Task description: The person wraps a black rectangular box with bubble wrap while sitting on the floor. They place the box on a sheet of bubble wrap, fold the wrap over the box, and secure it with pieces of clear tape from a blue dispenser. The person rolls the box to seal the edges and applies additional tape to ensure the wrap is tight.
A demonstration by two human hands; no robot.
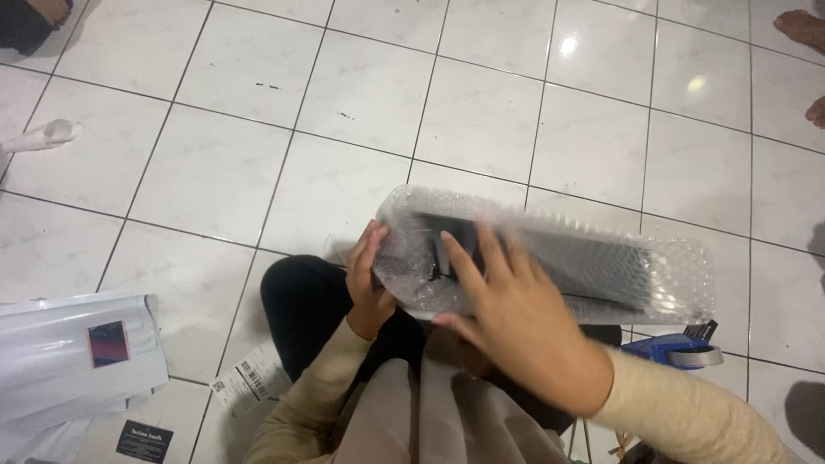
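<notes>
Left hand (pixel 368 279) fingers gripping bubble-wrapped dark item (pixel 550 262) end, right hand (pixel 516 314) fingers spread flat on it, bare floor (pixel 361 94) beyond

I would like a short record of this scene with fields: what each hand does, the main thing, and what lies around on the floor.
left hand: the left hand grips the near end of the bubble-wrapped item
right hand: the right hand lies flat on top of the wrap, blurred
main thing: long dark object inside clear bubble wrap, held over the lap
floor: white tiled floor
right side: blue tape dispenser
left side: white plastic mailer bags, a paper label
</notes>
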